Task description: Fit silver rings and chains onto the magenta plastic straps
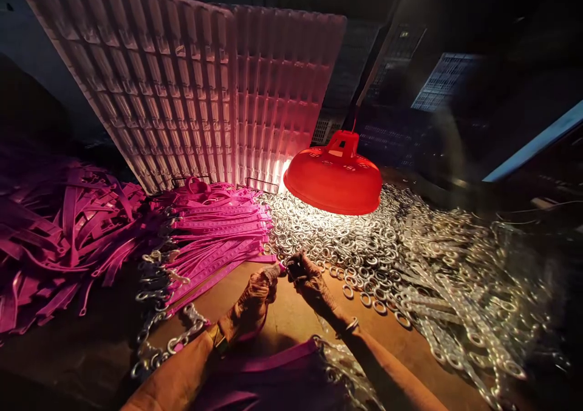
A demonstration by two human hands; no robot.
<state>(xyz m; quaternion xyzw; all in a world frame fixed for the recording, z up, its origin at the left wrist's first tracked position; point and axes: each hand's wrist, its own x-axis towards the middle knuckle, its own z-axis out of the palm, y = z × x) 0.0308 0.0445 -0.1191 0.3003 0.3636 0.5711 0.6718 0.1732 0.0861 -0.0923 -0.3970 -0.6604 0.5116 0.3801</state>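
Nearest the camera, two bare forearms enter from the bottom edge and meet at centre over a brown work surface (291, 320), with a fold of pink cloth (273, 362) lying between them. Largest item in view: a pale ribbed panel (191, 89) stands tilted at the far left, lit pink. Right of centre, a wide heap of metal rings (364, 241) spreads across the far and right side of the surface, with longer metal links mixed in toward the right, blurred there. On the left, a loose tangle of pink straps (59, 229) fills the edge; just right of it, a neater stack of pink straps (218, 229) lies side by side, their near ends fitted with metal buckles (157, 277). A red lamp shade (334, 177) hangs over the rings, casting light downward. A short metal chain (182, 338) lies beside the left forearm. The left hand (255, 295) is closed, fingers curled tight around the end of a pink strap piece (276, 270). The right hand (310, 280), a bangle (350, 325) at its wrist, has fingers pinched narrow on a small dark part at that same strap tip; what the part is cannot be told. The two hands are almost touching.
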